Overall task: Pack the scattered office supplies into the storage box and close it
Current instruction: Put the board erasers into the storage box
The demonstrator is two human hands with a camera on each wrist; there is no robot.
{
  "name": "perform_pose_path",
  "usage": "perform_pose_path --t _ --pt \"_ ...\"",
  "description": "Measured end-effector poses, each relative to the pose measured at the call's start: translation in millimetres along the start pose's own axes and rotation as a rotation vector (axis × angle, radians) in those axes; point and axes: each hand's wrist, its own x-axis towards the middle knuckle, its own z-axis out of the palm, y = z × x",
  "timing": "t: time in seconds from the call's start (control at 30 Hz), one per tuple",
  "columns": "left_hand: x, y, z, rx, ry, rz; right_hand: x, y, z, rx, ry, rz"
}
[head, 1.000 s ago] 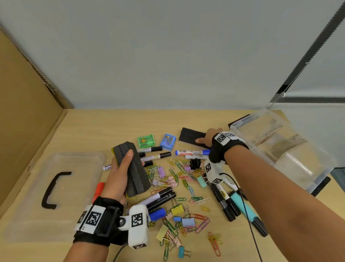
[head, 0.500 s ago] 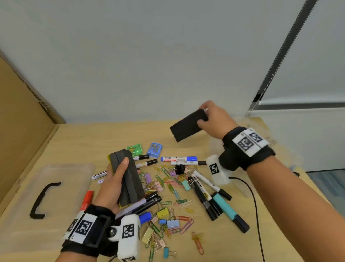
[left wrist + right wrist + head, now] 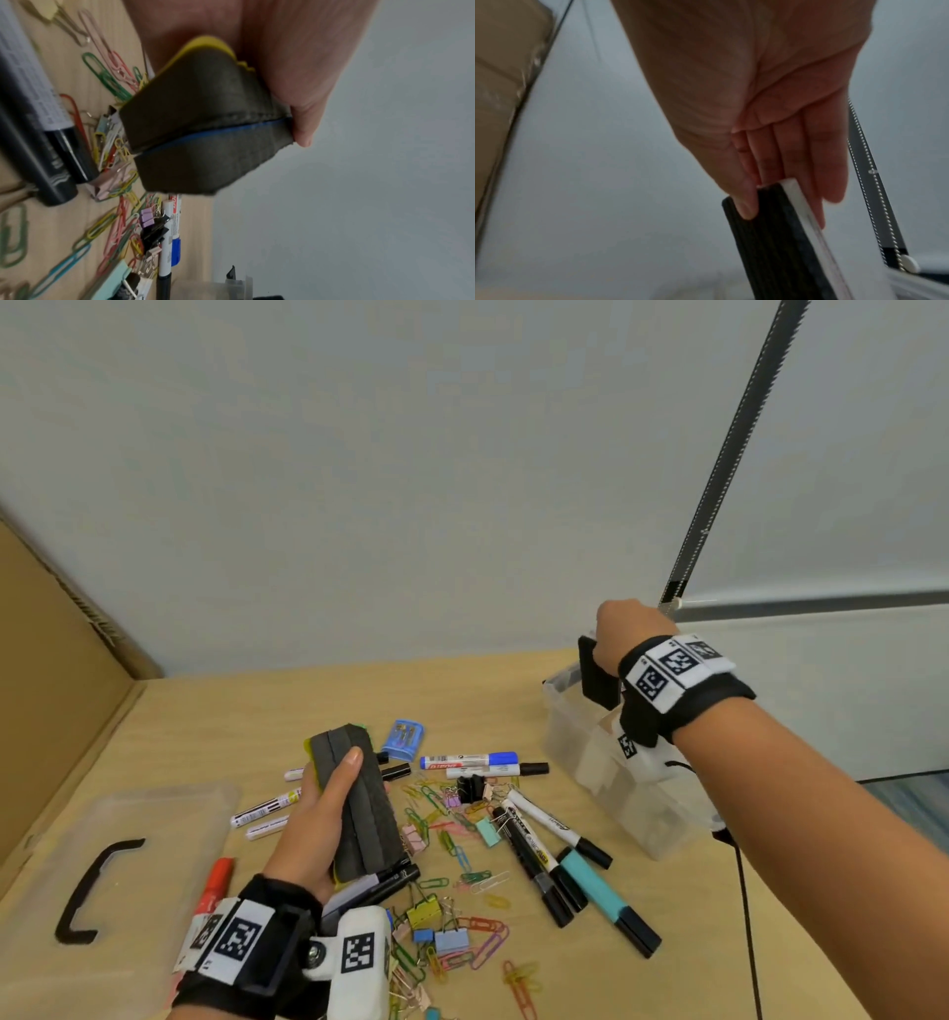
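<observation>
Fingers and thumb of the right hand point(image 3: 629, 629) pinch a flat black eraser with a white backing point(image 3: 777, 239), held on edge above the clear plastic storage box point(image 3: 621, 778) at three o'clock on the wooden table point(image 3: 257, 711). At seven o'clock the left hand point(image 3: 313, 829) grips two stacked dark felt erasers point(image 3: 359, 798) above scattered coloured paper clips point(image 3: 462, 860) and marker pens point(image 3: 544, 855). A clear lid with a black handle point(image 3: 102, 886) lies at eight o'clock.

The right hand point(image 3: 629, 634) hides most of its black eraser point(image 3: 595, 677).
</observation>
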Motion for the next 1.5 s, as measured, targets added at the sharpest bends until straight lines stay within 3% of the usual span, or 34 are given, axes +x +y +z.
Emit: perform_pose_path --t 0.23,0.5,0.67,0.73,0.77,0.87,0.93,1.0,1.1,1.17,1.23,1.33,1.5 --pt "-3 -3 -7 -0.005 0.002 -0.009 33 -6 25 -0.036 -0.149 0.044" --pt "-8 -6 -17 -0.043 -0.016 -0.027 43 -10 41 -0.097 -0.413 0.069" --pt "-11 -5 -22 -0.049 -0.009 -0.038 119 22 105 -0.154 -0.627 -0.058" --pt "-12 -4 -23 -0.030 -0.027 -0.033 100 18 93 -0.004 -0.575 -0.054" --pt "-14 -3 -22 -0.014 -0.039 -0.029 66 6 68 0.106 -0.521 -0.044" --pt "-21 -1 -14 -0.020 -0.091 -0.004 10 -6 28 0.199 -0.276 -0.059" --pt "-25 1 -4 -0.046 -0.147 -0.008 -17 -12 14 0.369 -0.134 -0.170" --pt "-24 2 10 -0.018 -0.200 0.030 -41 -16 9 0.555 -0.098 -0.293" --pt "-25 4 44 0.176 -0.293 0.178 -69 -29 8 0.821 -0.370 -0.376" --pt "-27 8 70 0.267 -0.331 0.278 -76 -32 12 0.976 -0.671 -0.326" --pt "-26 9 90 0.315 -0.325 0.361 -77 -27 13 1.134 -0.858 -0.302" --pt "-27 14 111 0.338 -0.300 0.418 -67 -7 8 1.304 -0.931 -0.287" --pt "-29 17 134 0.358 -0.296 0.445 -51 16 4 1.338 -0.985 -0.321"
